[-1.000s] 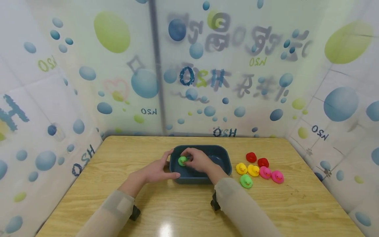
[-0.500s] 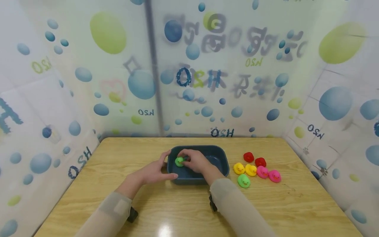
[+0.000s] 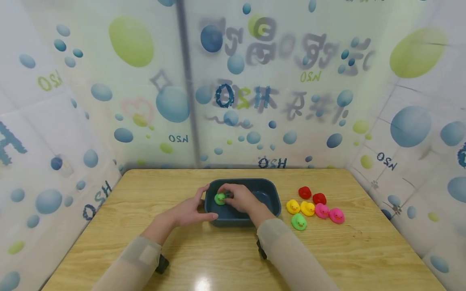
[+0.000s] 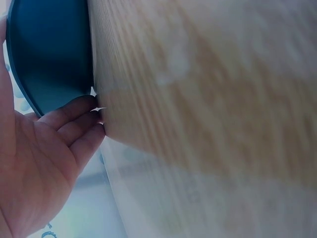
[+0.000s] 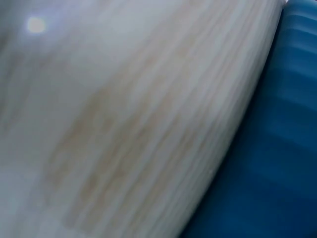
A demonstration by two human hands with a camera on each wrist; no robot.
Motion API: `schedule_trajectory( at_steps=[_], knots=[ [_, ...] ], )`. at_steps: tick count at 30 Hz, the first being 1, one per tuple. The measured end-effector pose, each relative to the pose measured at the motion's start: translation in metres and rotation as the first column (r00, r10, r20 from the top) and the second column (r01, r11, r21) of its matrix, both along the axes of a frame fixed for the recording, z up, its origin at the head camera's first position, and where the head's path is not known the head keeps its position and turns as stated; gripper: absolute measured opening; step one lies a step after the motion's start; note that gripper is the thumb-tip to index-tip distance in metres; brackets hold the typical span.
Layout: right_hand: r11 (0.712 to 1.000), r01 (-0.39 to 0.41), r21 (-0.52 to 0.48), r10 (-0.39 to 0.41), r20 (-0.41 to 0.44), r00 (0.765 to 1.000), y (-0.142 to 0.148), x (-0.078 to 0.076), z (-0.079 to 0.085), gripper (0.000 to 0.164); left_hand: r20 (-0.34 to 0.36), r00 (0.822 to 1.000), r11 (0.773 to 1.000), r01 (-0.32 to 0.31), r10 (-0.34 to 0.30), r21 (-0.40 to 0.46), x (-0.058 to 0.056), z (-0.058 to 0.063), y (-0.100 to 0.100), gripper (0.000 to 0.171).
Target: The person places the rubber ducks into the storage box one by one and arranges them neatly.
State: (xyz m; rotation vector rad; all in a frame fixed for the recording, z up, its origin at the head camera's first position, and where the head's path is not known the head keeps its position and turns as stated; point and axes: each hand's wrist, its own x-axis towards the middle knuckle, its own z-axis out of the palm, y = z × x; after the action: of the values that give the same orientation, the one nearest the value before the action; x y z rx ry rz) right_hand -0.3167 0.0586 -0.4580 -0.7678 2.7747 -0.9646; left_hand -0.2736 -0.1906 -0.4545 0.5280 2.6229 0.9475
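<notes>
My right hand [image 3: 240,198] reaches into a dark blue rectangular tub [image 3: 260,221], its thumb and fingertips pinching a green rubber duck [image 3: 219,199]. The duck sits low in the tub's left end, partly covered by the fingers. At that same end my left hand [image 3: 187,212] holds the tub, thumb along the front rim and index finger at the back left corner. In the left wrist view, the other fingers [image 4: 86,141] reach down beside the tub's outer wall, tips at the tabletop. The right wrist view shows only the tub's side [image 5: 267,158] and wood.
Right of the tub lie two red ducks [image 3: 305,192], two yellow ducks [image 3: 293,207], two pink ducks [image 3: 336,216] and a green duck [image 3: 299,222], in a loose cluster. They sit on a wooden table [image 3: 164,182], with a printed curtain [image 3: 233,149] behind its far edge.
The view has shifted slightly, so everything sits a little further left. Both hands keep their places at the tub, and the right still pinches the green duck.
</notes>
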Motion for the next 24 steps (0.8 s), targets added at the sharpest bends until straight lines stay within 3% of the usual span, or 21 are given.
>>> schedule_trajectory(
  at_steps=[24],
  knots=[
    [0.996,-0.005,0.089,0.011,-0.066,0.998,0.0001,0.0003,-0.0019,0.03,0.01,1.0,1.0,0.002,-0.002,0.007,0.0017,0.0018,0.0005,0.114]
  ],
)
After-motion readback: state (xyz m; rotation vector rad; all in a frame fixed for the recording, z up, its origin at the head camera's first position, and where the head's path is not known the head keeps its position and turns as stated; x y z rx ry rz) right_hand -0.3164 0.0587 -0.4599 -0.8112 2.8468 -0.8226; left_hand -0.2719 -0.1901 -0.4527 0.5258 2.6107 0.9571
